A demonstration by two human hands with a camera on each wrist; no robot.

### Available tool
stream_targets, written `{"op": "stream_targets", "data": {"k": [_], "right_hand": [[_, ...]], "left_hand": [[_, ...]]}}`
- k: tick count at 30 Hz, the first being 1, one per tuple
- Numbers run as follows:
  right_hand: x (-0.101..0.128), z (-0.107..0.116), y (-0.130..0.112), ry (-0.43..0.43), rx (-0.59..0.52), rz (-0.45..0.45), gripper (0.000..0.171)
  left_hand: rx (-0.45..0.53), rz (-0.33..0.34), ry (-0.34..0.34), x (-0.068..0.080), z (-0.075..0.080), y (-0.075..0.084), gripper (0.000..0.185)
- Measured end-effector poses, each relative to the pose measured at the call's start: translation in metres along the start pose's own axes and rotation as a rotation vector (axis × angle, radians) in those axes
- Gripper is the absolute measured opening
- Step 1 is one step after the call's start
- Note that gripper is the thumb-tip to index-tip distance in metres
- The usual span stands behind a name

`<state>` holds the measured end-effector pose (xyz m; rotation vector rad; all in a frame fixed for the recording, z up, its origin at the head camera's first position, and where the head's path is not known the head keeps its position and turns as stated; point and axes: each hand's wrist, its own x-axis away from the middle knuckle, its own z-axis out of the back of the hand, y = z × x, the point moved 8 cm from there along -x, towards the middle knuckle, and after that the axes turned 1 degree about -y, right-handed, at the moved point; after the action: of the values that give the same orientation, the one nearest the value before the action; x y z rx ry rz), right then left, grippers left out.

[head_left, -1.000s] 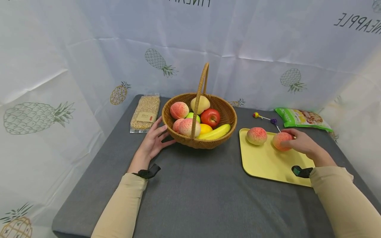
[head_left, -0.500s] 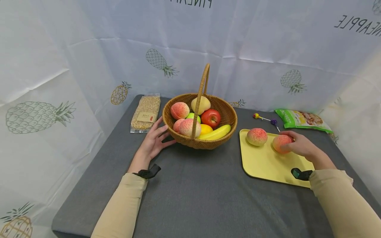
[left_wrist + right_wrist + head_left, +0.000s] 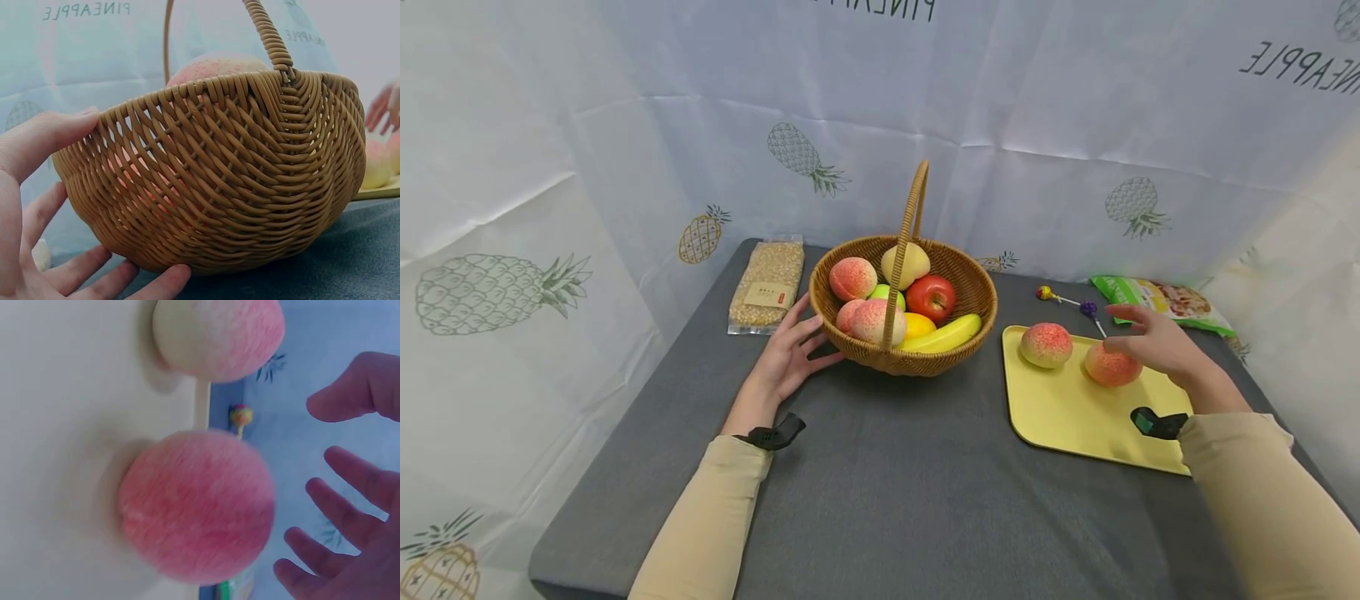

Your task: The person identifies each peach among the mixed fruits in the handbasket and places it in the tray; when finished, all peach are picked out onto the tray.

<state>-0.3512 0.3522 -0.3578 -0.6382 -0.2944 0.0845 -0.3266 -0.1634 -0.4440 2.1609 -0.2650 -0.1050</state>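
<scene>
My left hand (image 3: 786, 358) rests against the left side of a wicker basket (image 3: 925, 364), fingers spread. In the left wrist view the thumb touches the basket's rim and the other fingers lie along its lower side. Inside the basket are several peaches (image 3: 852, 278), a red apple (image 3: 931, 297), a banana (image 3: 943, 335) and other fruit. My right hand (image 3: 1165, 343) hovers just above a peach (image 3: 1112, 367) on a yellow tray (image 3: 1075, 417), fingers apart and holding nothing. In the right wrist view a gap separates the fingers from that peach. A second peach (image 3: 1047, 345) sits left of it.
A clear bag of grains (image 3: 771, 275) lies left of the basket. Behind the tray are a yellow-red lollipop (image 3: 1047, 292), a purple lollipop (image 3: 1088, 308) and a green snack packet (image 3: 1180, 300). A printed curtain (image 3: 1000, 100) hangs behind the grey table (image 3: 910, 483).
My right hand has let go of the right peach and lifted slightly, its fingers spreading. The peach stays on the tray. My left hand and the basket have hardly moved.
</scene>
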Motion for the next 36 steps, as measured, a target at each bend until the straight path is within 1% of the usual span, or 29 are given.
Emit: {"op": "stream_targets", "data": {"k": [3,5,8,10,13,15,21,28,32,36], "right_hand": [[-0.002,0.002,-0.019,0.042,0.023,0.039,0.079],[-0.003,0.003,-0.033,0.067,0.05,0.081,0.075],[-0.006,0.001,-0.054,0.101,0.091,0.136,0.072],[-0.009,-0.001,-0.066,0.121,0.117,0.155,0.069],[-0.013,-0.005,-0.085,0.133,0.106,0.179,0.066],[-0.016,-0.009,-0.098,0.135,0.082,0.213,0.063],[-0.024,-0.024,-0.137,0.129,0.027,0.291,0.057],[-0.029,-0.043,-0.166,0.111,-0.052,0.35,0.05],[-0.028,-0.057,-0.187,0.059,-0.076,0.391,0.048],[-0.024,-0.071,-0.207,-0.015,-0.081,0.423,0.048]], "left_hand": [[0.003,0.002,0.002,0.0,0.0,0.0,0.073],[0.007,0.003,0.001,0.0,0.0,0.0,0.074],[0.007,0.004,0.001,0.0,0.0,-0.001,0.075],[0.007,0.002,0.003,0.0,0.001,-0.002,0.075],[0.001,-0.003,0.002,0.0,0.001,-0.002,0.075],[-0.003,-0.005,0.005,0.0,0.001,-0.002,0.075],[-0.014,-0.017,0.01,0.001,0.001,-0.002,0.074],[-0.013,-0.016,0.018,0.0,-0.001,-0.003,0.071],[-0.013,-0.013,0.021,0.0,-0.002,-0.003,0.071],[-0.017,-0.013,0.025,0.001,-0.003,-0.002,0.073]]}}
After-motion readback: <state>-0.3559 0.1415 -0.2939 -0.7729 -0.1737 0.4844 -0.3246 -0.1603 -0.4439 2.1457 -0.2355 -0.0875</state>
